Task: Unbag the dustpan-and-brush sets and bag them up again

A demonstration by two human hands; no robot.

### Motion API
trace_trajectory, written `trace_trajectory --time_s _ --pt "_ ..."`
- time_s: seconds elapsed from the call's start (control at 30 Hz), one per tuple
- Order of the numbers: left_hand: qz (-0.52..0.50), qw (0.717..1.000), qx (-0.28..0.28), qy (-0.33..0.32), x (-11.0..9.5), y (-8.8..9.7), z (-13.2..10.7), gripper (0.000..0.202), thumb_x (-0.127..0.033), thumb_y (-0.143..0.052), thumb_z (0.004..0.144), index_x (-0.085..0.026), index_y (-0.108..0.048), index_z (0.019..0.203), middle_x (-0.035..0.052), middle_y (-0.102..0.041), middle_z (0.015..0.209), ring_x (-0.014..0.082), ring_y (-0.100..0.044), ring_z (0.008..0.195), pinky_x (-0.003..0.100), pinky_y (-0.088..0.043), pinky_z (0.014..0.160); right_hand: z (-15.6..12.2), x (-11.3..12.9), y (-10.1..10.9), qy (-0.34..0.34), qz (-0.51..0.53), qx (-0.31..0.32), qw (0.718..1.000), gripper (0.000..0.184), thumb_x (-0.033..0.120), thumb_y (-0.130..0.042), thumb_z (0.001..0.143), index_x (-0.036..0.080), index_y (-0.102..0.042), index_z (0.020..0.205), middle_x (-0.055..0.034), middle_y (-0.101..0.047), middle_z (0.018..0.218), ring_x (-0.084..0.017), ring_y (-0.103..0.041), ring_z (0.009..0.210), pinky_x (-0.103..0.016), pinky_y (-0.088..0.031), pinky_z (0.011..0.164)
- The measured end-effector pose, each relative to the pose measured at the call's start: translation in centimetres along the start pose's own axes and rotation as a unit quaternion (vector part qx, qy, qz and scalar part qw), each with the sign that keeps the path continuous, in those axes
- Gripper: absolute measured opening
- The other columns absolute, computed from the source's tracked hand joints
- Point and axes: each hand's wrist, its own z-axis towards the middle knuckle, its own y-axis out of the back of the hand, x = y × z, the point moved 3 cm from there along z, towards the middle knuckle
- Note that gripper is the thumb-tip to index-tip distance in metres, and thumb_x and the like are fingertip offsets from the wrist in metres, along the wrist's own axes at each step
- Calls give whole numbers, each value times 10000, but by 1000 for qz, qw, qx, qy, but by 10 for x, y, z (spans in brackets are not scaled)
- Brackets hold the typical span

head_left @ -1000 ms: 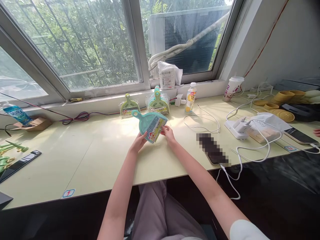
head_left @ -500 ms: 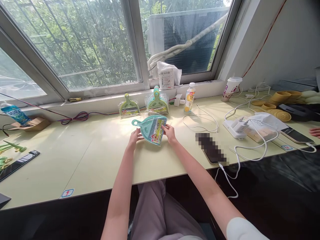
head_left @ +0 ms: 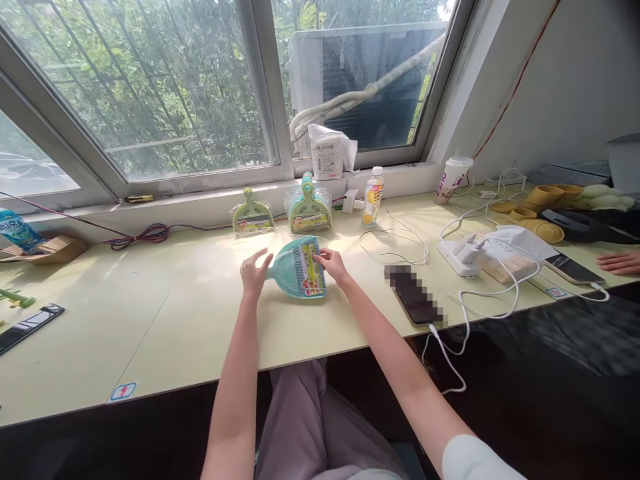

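Note:
A teal dustpan-and-brush set (head_left: 287,277) in clear wrapping is held over the desk, its handle pointing left. My left hand (head_left: 254,275) is around the handle end and hides it, thumb raised and a finger stretched out behind. My right hand (head_left: 334,265) pinches the wide right edge beside the printed yellow label (head_left: 313,267). Behind, a green wrapped dustpan set (head_left: 253,217) leans by the window ledge. Next to it stands a stack of similar wrapped sets (head_left: 310,212), green in front with teal behind.
Right of my hands are a juice bottle (head_left: 373,197), a white cable (head_left: 395,253), a phone (head_left: 415,300), a charging block (head_left: 457,257) and a lidded cup (head_left: 453,180). At left are a carton (head_left: 60,250) and a dark phone-like slab (head_left: 30,327). Another person's hand (head_left: 620,263) rests at far right.
The teal set has turned so its handle points more directly left. My left hand has shifted from its lower side onto the handle end; my right hand keeps its edge grip.

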Motion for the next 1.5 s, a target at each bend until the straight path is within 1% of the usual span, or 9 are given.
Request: trace_trajectory --time_s 0.27,0.47,0.63,0.7,0.8,0.9,0.97,1.2,1.5 --pt "-137 984 21 108 17 5 2 337 -457 -731 670 -156 -651 798 114 -717 869 256 -690 841 399 -534 800 1 0 -1 -17 -6 21 1000 247 346 -709 744 173 -699 920 -48 -734 791 -168 -659 708 -250 -482 571" --pt "3 930 -287 230 56 52 2 363 -304 -515 840 -168 -487 1175 171 -587 1217 284 -570 1175 497 -421 1016 9 -7 26 -7 52 -163 985 218 339 -683 746 177 -661 890 -31 -722 785 -152 -660 693 -253 -531 592" --pt "157 873 -415 201 42 65 -9 917 -358 -614 794 -153 -43 1481 248 1 1578 358 2 1471 594 -89 1150 7 -15 29 -47 129 -239 961 174 307 -666 767 180 -602 866 -20 -708 774 -142 -663 681 -252 -559 602" --pt "152 905 -380 117 22 51 -10 866 -430 -556 840 -157 -61 1496 204 24 1594 322 44 1476 543 -80 1172 5 -15 24 -58 159 -233 958 140 277 -654 783 183 -579 856 -17 -701 766 -141 -669 686 -260 -572 627" --pt "-35 989 -125 75 2 6 -8 644 -522 -401 908 -189 -287 1448 179 -367 1484 294 -337 1391 480 -318 1114 2 -14 14 -63 186 -206 959 106 245 -636 804 186 -560 847 -19 -698 762 -145 -677 694 -277 -586 663" --pt "-204 951 173 157 -5 -43 -20 644 -587 -447 871 -220 -381 1396 160 -578 1271 268 -621 1079 456 -522 889 0 -11 4 -49 182 -165 968 94 238 -629 817 184 -559 851 -18 -700 765 -138 -678 684 -275 -588 666" --pt "-233 928 236 172 -4 -58 -27 602 -531 -556 828 -221 -450 1333 119 -639 1135 227 -659 937 413 -550 815 0 -11 1 -46 161 -139 976 90 254 -622 828 183 -572 852 -15 -702 755 -130 -672 642 -262 -580 627" --pt "-215 948 15 234 26 -41 -15 337 -383 -481 851 -216 -591 1122 51 -646 969 177 -628 876 297 -532 711 10 -19 13 -98 7 -76 992 278 423 -666 792 171 -608 689 -3 -617 503 -90 -504 349 -192 -333 333" --pt "-195 958 -40 207 34 -35 -7 327 -413 -456 845 -178 -630 993 66 -658 948 209 -628 936 332 -500 826 16 -24 84 -58 222 -405 885 263 385 -354 950 194 -526 896 -37 -692 737 -112 -654 582 -193 -482 494"
